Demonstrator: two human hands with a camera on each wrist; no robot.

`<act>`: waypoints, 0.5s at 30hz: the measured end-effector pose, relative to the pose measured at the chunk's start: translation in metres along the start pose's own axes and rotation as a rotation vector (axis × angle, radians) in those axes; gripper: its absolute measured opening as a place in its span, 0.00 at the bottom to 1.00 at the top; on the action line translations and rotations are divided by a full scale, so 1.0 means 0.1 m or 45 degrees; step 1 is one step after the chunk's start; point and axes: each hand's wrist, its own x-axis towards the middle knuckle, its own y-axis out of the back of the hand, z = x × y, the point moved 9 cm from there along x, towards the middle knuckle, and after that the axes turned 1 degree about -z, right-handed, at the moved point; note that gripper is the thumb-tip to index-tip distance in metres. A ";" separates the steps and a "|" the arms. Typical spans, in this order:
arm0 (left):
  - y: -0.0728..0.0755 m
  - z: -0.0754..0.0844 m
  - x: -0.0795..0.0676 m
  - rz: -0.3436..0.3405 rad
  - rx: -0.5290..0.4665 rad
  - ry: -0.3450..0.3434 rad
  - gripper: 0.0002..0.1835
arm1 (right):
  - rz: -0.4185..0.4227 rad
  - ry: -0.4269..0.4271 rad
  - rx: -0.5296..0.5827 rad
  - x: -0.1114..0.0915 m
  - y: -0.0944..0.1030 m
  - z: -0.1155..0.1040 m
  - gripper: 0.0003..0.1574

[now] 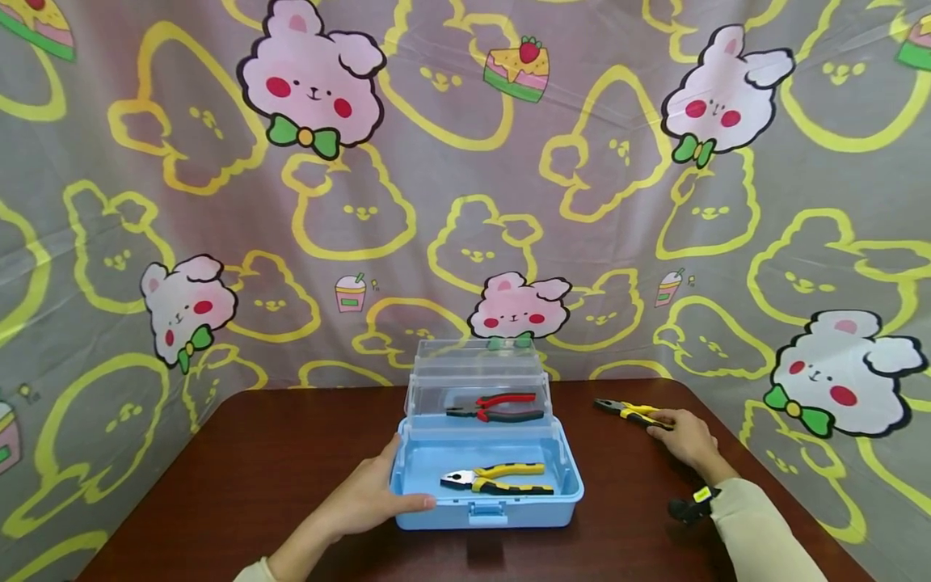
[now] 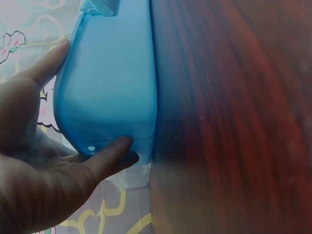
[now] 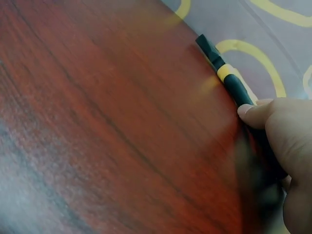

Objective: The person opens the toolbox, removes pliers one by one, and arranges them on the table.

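Observation:
A light blue toolbox [image 1: 531, 517] stands open on the table, with its clear lid [image 1: 476, 356] raised at the back. My left hand [image 1: 367, 493] grips its left side, thumb over the front rim and fingers along the side wall [image 2: 107, 73]. Inside the box lie pliers [image 1: 512, 469] with yellow and black handles, jaws to the left. Red-and-black-handled pliers [image 1: 509, 399] rest behind them at the clear tray. At the table's right, my right hand [image 1: 687, 440] pinches the handles of another pair of yellow-and-black pliers [image 3: 236, 87], whose head points to the far left.
The dark reddish-brown wooden table [image 1: 291, 453] runs back to a grey curtain [image 1: 436, 178] with cartoon rabbits. A latch [image 1: 487, 511] sits on the toolbox's front. Close to the right cuff is a small black device [image 1: 687, 509] with a yellow label.

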 end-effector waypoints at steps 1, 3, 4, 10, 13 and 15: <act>0.00 0.01 0.00 -0.002 -0.001 -0.001 0.67 | 0.012 0.026 0.005 0.00 0.02 -0.02 0.23; 0.00 0.01 0.01 -0.009 -0.008 0.000 0.67 | 0.036 0.082 0.010 0.01 0.06 -0.07 0.22; 0.00 0.02 0.01 -0.013 -0.013 0.000 0.67 | 0.043 0.107 0.014 0.01 0.07 -0.10 0.22; 0.00 0.03 0.00 -0.009 -0.015 0.005 0.66 | 0.041 0.186 0.029 0.03 0.12 -0.26 0.22; 0.00 0.03 -0.01 -0.006 -0.021 0.012 0.66 | 0.036 0.220 0.038 0.03 0.14 -0.36 0.21; 0.00 0.03 -0.02 -0.004 -0.026 0.012 0.66 | 0.034 0.246 0.049 0.04 0.16 -0.43 0.21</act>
